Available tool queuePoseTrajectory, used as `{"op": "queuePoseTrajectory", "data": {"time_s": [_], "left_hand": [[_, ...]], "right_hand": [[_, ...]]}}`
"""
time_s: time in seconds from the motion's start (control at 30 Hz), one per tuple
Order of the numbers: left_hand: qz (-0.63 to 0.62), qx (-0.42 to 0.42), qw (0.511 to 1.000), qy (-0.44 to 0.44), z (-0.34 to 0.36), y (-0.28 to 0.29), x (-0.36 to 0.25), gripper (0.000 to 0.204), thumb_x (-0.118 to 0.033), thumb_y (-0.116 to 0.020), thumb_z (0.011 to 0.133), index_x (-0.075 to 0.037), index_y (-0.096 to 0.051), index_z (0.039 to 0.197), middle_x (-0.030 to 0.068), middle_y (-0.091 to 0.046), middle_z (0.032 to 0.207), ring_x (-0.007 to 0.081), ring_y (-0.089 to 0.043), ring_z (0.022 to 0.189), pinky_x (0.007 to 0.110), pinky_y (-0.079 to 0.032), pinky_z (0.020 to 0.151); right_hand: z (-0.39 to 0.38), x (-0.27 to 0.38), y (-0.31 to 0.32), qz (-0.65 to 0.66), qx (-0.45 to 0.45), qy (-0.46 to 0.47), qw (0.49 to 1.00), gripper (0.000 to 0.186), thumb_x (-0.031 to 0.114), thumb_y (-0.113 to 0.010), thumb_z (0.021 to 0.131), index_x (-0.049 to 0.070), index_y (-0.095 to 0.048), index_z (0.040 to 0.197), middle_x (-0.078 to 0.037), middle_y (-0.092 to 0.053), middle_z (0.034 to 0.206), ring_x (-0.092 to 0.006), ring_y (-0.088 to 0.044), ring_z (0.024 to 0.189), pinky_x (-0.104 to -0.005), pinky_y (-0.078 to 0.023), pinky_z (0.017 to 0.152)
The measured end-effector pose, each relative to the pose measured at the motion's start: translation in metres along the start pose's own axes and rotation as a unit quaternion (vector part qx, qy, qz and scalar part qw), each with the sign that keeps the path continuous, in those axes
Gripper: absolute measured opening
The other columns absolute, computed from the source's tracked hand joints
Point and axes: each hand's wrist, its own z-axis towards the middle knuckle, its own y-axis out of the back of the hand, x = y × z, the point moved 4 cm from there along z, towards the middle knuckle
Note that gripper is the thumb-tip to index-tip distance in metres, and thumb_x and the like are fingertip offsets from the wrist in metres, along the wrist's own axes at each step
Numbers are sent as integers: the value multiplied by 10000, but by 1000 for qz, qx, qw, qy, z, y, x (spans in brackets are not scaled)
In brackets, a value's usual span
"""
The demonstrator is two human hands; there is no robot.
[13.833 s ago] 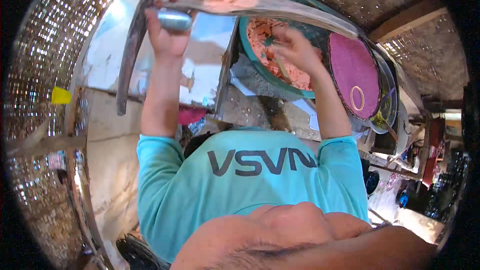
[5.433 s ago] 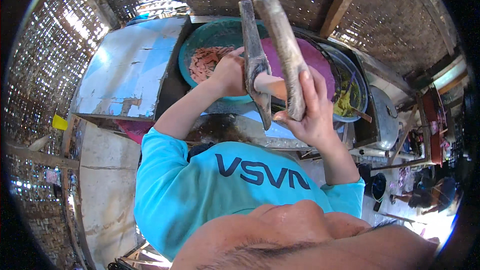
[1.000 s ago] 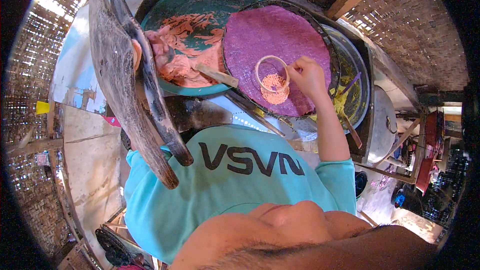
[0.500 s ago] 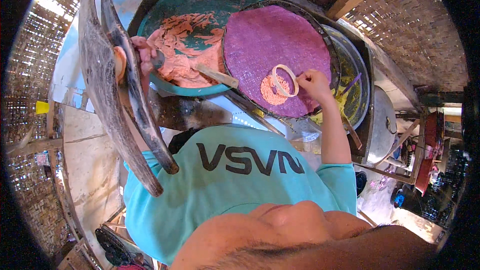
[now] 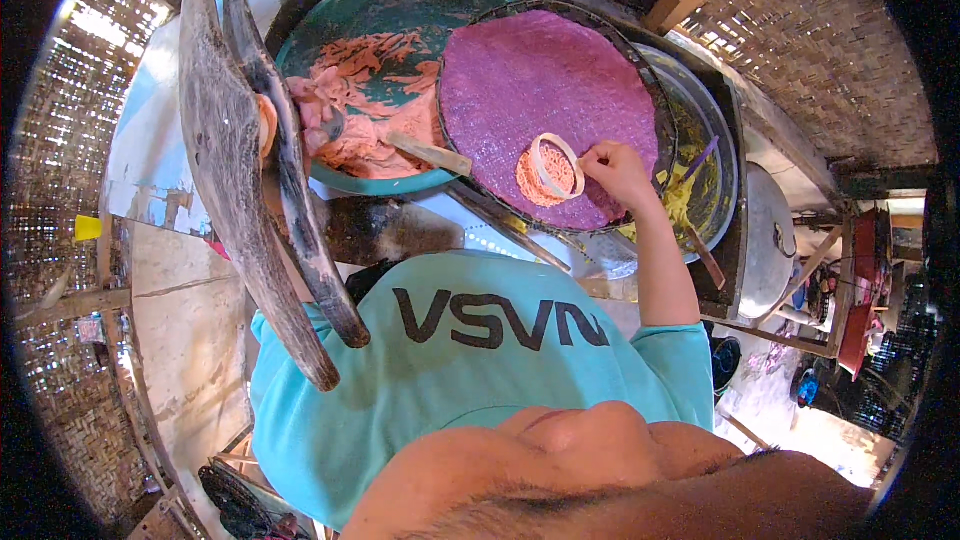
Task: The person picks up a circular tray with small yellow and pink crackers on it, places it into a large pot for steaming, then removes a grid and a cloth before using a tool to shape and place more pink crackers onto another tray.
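My left hand (image 5: 318,110) is gripping a long weathered two-bar wooden press (image 5: 225,140), which hides much of it; a small metal piece (image 5: 330,128) shows at its fingers. My right hand (image 5: 615,170) pinches a pale thin ring (image 5: 574,161) over a round patch of stringy pink paste (image 5: 534,183) on a purple mat (image 5: 520,80). The mat lies in a dark-rimmed round tray (image 5: 662,100), overlapping a teal basin (image 5: 292,55) of pink paste (image 5: 370,70). A flat wooden stick (image 5: 440,154) rests across that basin's right side.
Behind the tray, to the right, a metal basin (image 5: 725,140) holds yellow paste (image 5: 678,202) and sticks. A large metal pot (image 5: 762,285) sits further right. A pale board (image 5: 140,150) lies left under the press. Woven walls (image 5: 800,70) with timber posts surround the counter.
My right hand and the ring have moved slightly down, the ring now tilted over the pink patch. The press in my left hand shifted left, then slightly back right.
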Motion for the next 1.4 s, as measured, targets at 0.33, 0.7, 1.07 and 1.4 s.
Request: {"op": "queuePoseTrajectory", "data": {"time_s": [0.33,0.7,1.07,1.4], "left_hand": [[6,-29,999,12,-1,3,3,322,-295,-490,772,-33,-516,958,55,-522,774,194,-489,768,478,-260,912],[5,-50,998,23,-5,7,5,312,-264,-522,748,-28,-525,952,73,-540,810,206,-507,797,449,-297,890],[6,-62,998,29,-4,7,10,305,-233,-554,725,-24,-534,946,91,-559,847,218,-525,825,421,-335,869],[21,-87,995,42,-8,9,11,304,-205,-583,703,-19,-543,940,107,-576,880,229,-541,851,395,-368,849]], "right_hand": [[1,28,8,-110,15,12,994,221,278,-581,645,67,-625,691,-125,-570,729,-301,-554,722,-371,-435,643],[10,35,8,-162,48,28,985,224,277,-579,642,66,-624,701,-121,-579,767,-302,-556,744,-389,-437,651],[42,62,12,-182,-39,43,982,233,306,-557,673,86,-629,701,-121,-567,808,-301,-548,767,-396,-437,675],[64,69,-13,-195,-31,59,978,221,306,-547,704,106,-637,731,-110,-560,820,-288,-548,788,-406,-438,671]]}}
